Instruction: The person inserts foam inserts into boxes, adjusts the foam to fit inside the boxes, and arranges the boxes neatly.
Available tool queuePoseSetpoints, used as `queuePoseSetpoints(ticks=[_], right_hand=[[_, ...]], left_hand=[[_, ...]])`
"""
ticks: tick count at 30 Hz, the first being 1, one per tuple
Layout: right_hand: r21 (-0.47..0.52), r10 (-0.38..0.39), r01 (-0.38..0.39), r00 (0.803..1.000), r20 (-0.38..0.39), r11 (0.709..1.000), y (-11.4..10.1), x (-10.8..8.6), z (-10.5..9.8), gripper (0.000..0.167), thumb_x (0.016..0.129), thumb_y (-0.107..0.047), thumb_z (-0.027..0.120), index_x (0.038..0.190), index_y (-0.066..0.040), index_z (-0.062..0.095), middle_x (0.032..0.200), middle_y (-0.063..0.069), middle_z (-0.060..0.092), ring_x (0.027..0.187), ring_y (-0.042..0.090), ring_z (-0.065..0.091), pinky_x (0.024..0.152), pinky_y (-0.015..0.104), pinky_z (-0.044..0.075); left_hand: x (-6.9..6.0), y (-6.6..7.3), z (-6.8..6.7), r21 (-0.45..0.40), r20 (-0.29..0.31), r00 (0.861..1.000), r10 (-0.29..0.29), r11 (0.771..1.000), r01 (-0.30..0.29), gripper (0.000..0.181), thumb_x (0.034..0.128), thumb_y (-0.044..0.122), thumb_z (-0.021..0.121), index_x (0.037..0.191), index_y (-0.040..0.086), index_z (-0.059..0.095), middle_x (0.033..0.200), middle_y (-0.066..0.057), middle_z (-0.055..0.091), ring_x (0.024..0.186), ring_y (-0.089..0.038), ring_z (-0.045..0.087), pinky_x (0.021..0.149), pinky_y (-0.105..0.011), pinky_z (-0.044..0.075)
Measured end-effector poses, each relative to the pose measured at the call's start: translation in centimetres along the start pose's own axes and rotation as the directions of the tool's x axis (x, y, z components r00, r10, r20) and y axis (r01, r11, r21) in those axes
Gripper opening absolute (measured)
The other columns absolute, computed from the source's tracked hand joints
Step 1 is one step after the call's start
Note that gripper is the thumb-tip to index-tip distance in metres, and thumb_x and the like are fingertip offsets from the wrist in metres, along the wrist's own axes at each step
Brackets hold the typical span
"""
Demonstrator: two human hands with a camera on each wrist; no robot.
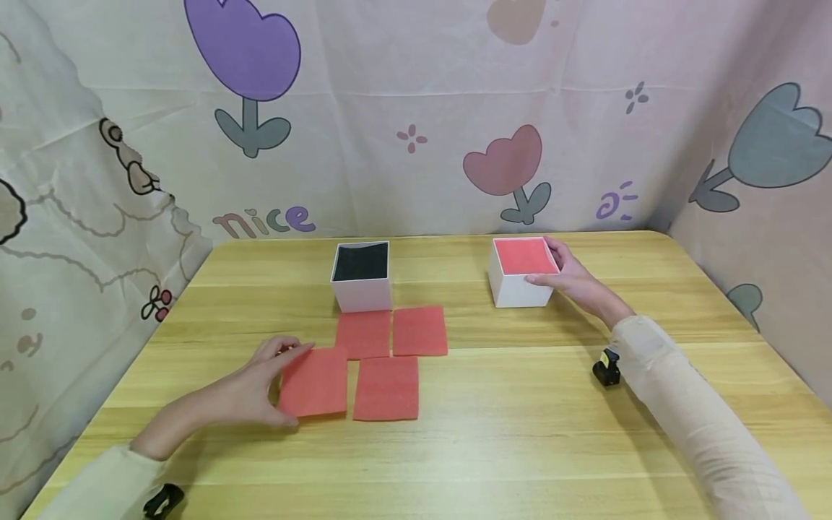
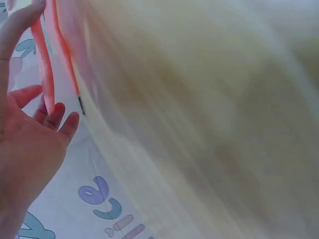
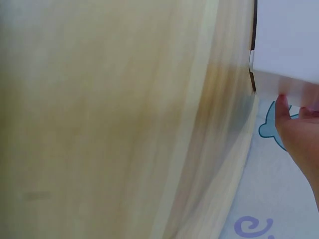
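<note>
We saw the left hand [image 1: 252, 391] pinching a red square [image 1: 315, 383] by its left side, thumb at the near edge and fingers at the far edge, above the left part of the wood-grain tabletop [image 1: 520, 440]. We could not tell whether that piece was wholly clear of the wood. Just to its right lay a second red square [image 1: 386, 388], and behind these two were a third red square [image 1: 362, 335] and a fourth red square [image 1: 419, 331], set side by side with a thin gap between them.

Right behind the third square stood a black-topped white box [image 1: 361, 295] — upright, with dark material inside its rim. Well to its right stood a red-topped white box [image 1: 523, 291], also upright, and we found the right hand [image 1: 575, 283] gripping its right side, thumb against the front and fingers around the back. A small black device [image 1: 607, 367] hung at the right wrist. Behind the table we saw a pale cloth backdrop [image 1: 370, 65] printed with a purple tulip [image 1: 250, 54].
</note>
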State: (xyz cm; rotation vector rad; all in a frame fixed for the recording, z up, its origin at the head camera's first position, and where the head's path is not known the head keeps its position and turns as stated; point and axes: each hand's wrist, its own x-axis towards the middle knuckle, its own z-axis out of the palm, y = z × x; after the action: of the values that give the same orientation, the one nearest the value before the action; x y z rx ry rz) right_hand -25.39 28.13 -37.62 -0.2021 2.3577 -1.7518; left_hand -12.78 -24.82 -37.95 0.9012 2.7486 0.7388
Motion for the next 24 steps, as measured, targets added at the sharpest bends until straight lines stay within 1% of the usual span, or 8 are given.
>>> queuePoseSetpoints(ticks=[3,7,10,13,17,19,21,24], right_hand=[[0.002,0.015,-0.015,1.0,0.001,1.0,-0.2,-0.1,0.1,0.099,0.09,-0.007,0.066,0.153,-0.005,-0.01,0.158,0.02,0.005,0.144,0.031,0.012,0.115,0.044,0.014],[0.013,0.02,-0.02,1.0,-0.004,1.0,-0.1,0.0,0.0,0.098,0.09,-0.005,0.065,0.153,-0.006,-0.01,0.158,0.019,0.005,0.143,0.03,0.012,0.115,0.044,0.015],[0.013,0.012,-0.012,1.0,-0.01,1.0,0.2,0.0,0.0,0.097,0.09,-0.006,0.065,0.153,-0.007,-0.009,0.159,0.018,0.006,0.143,0.029,0.014,0.115,0.043,0.016],[0.011,0.007,-0.007,1.0,-0.012,1.0,0.1,-0.1,0.0,0.098,0.09,-0.006,0.066,0.153,-0.007,-0.009,0.159,0.018,0.007,0.143,0.029,0.014,0.115,0.043,0.016],[0.006,0.001,-0.001,1.0,-0.014,1.0,0.0,0.0,0.1,0.098,0.09,-0.007,0.066,0.153,-0.006,-0.008,0.158,0.018,0.007,0.143,0.029,0.014,0.115,0.043,0.016],[0.011,-0.004,0.004,1.0,-0.015,1.0,0.0,0.0,0.1,0.097,0.089,-0.006,0.066,0.153,-0.006,-0.007,0.158,0.018,0.009,0.142,0.028,0.016,0.115,0.042,0.018],[0.021,-0.011,0.012,1.0,-0.015,1.0,0.1,0.1,0.1,0.095,0.089,-0.005,0.066,0.153,-0.006,-0.005,0.157,0.019,0.012,0.14,0.028,0.019,0.114,0.039,0.021],[0.038,-0.02,0.021,1.0,-0.015,0.999,0.1,0.1,0.1,0.092,0.089,-0.003,0.065,0.153,-0.005,-0.001,0.156,0.018,0.016,0.138,0.027,0.023,0.111,0.034,0.026]], left_hand=[[0.5,0.5,-0.2,-0.015,-0.005,1.0,-0.017,1.0,0.017,0.099,0.0612,0.034,0.089,0.141,-0.003,0.042,0.13,-0.009,0.034,0.118,-0.029,0.033,0.088,-0.052,0.047],[1.2,1.1,-0.2,-0.021,-0.039,0.998,0.043,0.999,-0.044,0.095,0.0628,0.033,0.087,0.139,0.001,0.042,0.13,-0.011,0.033,0.117,-0.031,0.035,0.085,-0.053,0.048],[1.8,1.3,-0.3,0.002,-0.075,0.991,0.114,0.994,-0.114,0.094,0.0643,0.032,0.087,0.139,0.001,0.039,0.129,-0.012,0.034,0.116,-0.031,0.034,0.085,-0.055,0.047],[2.6,1.7,-0.6,0.0,-0.075,0.991,0.107,0.994,-0.107,0.094,0.0666,0.032,0.087,0.141,0.0,0.038,0.133,-0.014,0.034,0.119,-0.032,0.032,0.086,-0.056,0.047],[3.7,2.4,-1.2,-0.011,-0.04,0.997,0.058,0.998,-0.059,0.094,0.0707,0.037,0.085,0.145,0.001,0.039,0.138,-0.013,0.037,0.123,-0.033,0.031,0.085,-0.052,0.05],[4.4,2.7,-1.5,-0.009,-0.024,0.999,0.049,0.999,-0.049,0.093,0.0726,0.04,0.083,0.146,0.002,0.039,0.14,-0.013,0.038,0.124,-0.033,0.031,0.085,-0.051,0.051],[5.1,3.1,-1.9,-0.01,-0.02,0.998,0.063,0.998,-0.063,0.094,0.0734,0.041,0.082,0.146,0.002,0.038,0.14,-0.014,0.038,0.124,-0.033,0.031,0.086,-0.051,0.05],[6.3,3.7,-2.5,0.001,-0.039,0.992,0.117,0.993,-0.117,0.096,0.0723,0.04,0.083,0.147,0.001,0.037,0.142,-0.013,0.036,0.125,-0.031,0.03,0.088,-0.052,0.048]])
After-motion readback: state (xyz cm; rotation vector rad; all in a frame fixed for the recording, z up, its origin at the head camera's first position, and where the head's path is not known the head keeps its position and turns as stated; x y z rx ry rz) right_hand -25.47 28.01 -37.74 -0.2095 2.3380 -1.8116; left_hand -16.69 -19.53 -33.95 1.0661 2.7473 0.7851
